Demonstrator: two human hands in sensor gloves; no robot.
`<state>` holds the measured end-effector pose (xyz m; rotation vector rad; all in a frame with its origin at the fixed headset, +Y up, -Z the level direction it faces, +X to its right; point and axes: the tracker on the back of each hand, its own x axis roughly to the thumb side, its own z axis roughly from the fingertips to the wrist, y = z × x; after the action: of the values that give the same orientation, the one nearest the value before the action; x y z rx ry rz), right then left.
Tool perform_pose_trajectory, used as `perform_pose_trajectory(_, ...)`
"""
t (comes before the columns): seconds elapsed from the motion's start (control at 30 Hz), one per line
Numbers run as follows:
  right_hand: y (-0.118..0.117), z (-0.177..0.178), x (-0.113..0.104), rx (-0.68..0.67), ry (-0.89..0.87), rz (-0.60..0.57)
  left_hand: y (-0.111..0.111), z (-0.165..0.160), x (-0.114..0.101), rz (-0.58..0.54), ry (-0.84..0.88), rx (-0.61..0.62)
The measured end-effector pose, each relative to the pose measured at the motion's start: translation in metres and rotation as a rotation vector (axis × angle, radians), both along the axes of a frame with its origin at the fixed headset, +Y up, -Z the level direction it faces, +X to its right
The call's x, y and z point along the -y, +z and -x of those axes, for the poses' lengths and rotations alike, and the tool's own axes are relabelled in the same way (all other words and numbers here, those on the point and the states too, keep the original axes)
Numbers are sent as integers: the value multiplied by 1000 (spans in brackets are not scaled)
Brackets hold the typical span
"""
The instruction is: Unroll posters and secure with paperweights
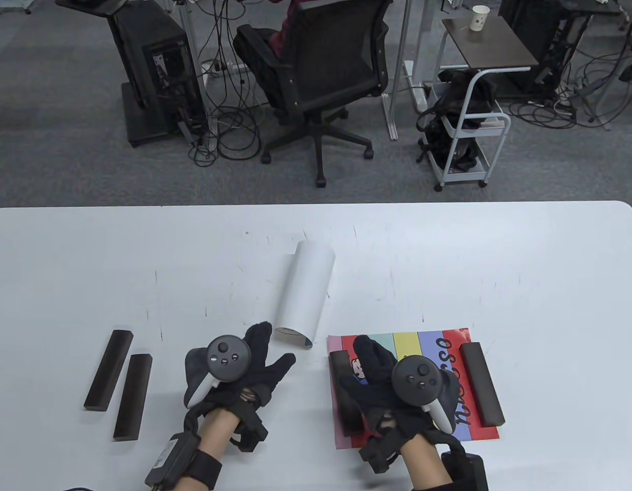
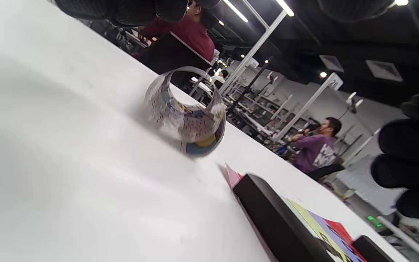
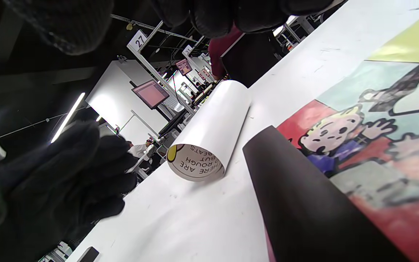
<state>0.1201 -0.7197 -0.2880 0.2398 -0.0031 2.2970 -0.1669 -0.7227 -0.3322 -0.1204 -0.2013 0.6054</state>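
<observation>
While the right hand rests on one flat poster, fingers spread, holding nothing, four weights show: two on it, two spare; one roll; left hand open, empty.

Beyond the table stand a black office chair, a white cart and a paper cup.

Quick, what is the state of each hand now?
Left hand: open, holds nothing, near the rolled poster.
Right hand: over the flat poster; grip cannot be told.

flat poster: multicolour stripes | rolled poster: white | paperweights: dark brown
</observation>
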Motion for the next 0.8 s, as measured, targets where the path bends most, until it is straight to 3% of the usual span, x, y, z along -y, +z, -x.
perform_pose_trajectory(0.17,0,-1,-1,9,-4,2,-43,-26,-29,125,-156,-52)
perform_pose_trajectory(0.3,0,-1,-1,21,4,8,-72,-42,-31,228,-284,-79)
perform_pose_trajectory(0.53,-1,0,3,26,36,35,-105,-48,11,365,-327,-125)
perform_pose_trajectory(0.67,-1,1,4,27,45,42,-111,-49,28,355,-334,-139)
perform_pose_trajectory(0.8,0,1,3,26,39,49,-113,-46,32,309,-332,-168)
